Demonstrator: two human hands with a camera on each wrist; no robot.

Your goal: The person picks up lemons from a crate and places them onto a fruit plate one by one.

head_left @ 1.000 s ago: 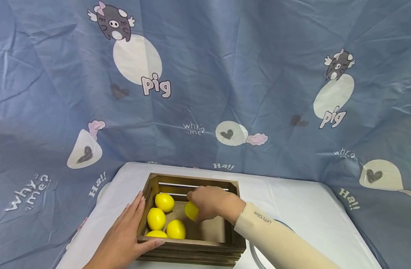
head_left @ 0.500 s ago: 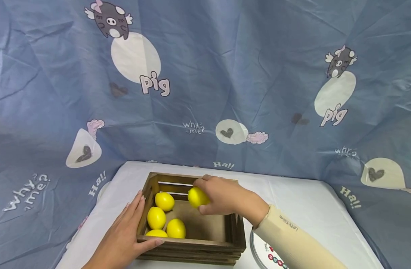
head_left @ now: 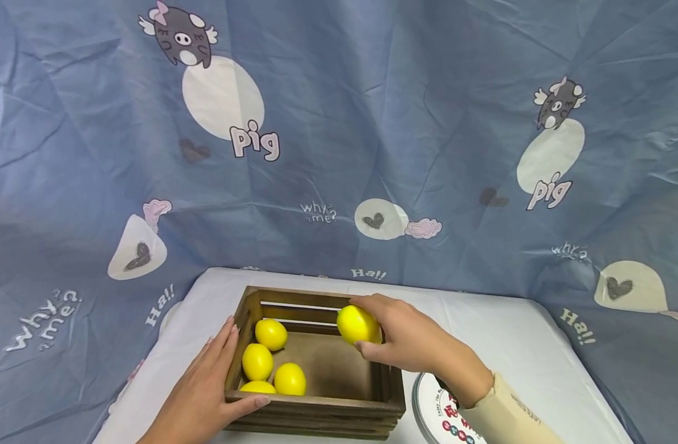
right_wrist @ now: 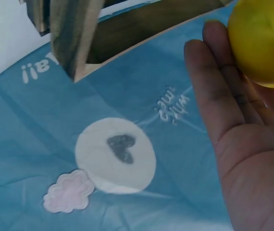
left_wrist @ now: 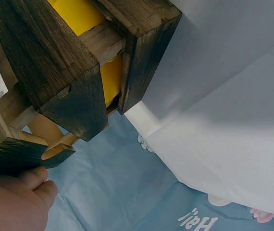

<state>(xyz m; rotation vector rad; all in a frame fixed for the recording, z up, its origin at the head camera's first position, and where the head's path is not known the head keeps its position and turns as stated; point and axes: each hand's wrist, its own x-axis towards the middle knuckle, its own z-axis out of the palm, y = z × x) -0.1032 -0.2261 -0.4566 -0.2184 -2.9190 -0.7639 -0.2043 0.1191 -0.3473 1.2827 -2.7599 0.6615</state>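
Note:
My right hand (head_left: 408,333) grips a yellow lemon (head_left: 357,324) between thumb and fingers, lifted above the right back part of a brown slatted wooden crate (head_left: 317,410). In the right wrist view the same lemon (right_wrist: 262,41) shows against the fingers (right_wrist: 209,82). Several other lemons (head_left: 271,334) lie in the crate's left half. My left hand (head_left: 203,382) rests on the crate's left side, fingers straight along the rim and thumb over the front left corner. The left wrist view shows part of this hand (left_wrist: 17,202) against the crate's slats (left_wrist: 45,53).
A round white plate or lid (head_left: 439,407) with red print and a clear rim lies right of the crate, partly under my right forearm. The white table (head_left: 511,345) ends at a blue patterned cloth (head_left: 455,154) behind and at both sides.
My right hand has lifted the lemon from inside the crate and carried it up and to the right. The plate shows more now. My left hand stays in place.

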